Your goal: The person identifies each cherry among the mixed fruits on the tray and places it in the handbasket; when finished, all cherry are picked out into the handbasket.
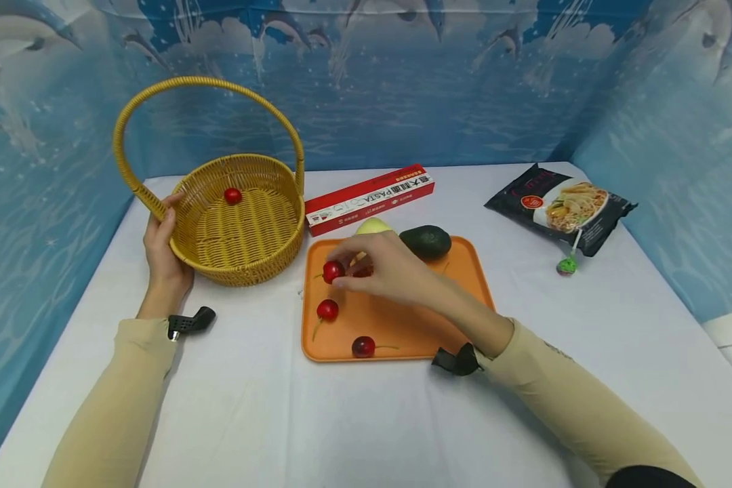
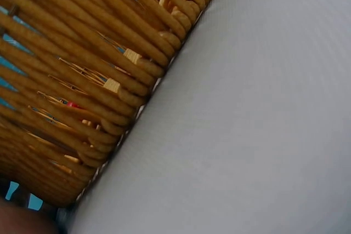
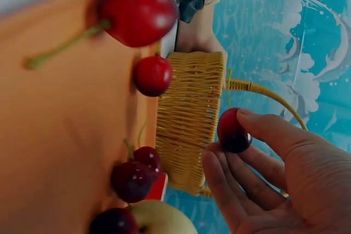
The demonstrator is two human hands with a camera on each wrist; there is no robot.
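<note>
Red and glossy, one cherry (image 1: 333,272) is pinched between the thumb and fingertips of the right hand (image 1: 390,268), held above the left part of an orange tray (image 1: 402,330). Nearer the person than those fingers, a second cherry (image 1: 327,310) lies on the tray, and a third cherry (image 1: 363,346) lies by its near edge; both have thin stems. Largely hidden behind the fingers in the head view, three darker cherries (image 3: 131,182) appear in the right wrist view, close to a pale yellow-green fruit (image 1: 372,226) just beyond the knuckles. Right of that fruit, past the back of the hand, is a dark green avocado (image 1: 425,242). Farther beyond the fingers, past the tray, lies a red and white pasta box (image 1: 369,200). To their left stands a yellow woven basket (image 1: 238,268), its tall handle raised. Curled at its left side, by the foot of the handle, the left hand (image 1: 165,261) grips it. Inside, right of the left fingers, rests another red cherry (image 1: 232,196). Well to the right of the pinching fingers, a black noodle packet (image 1: 561,207) lies on the white tablecloth (image 1: 244,400).
</note>
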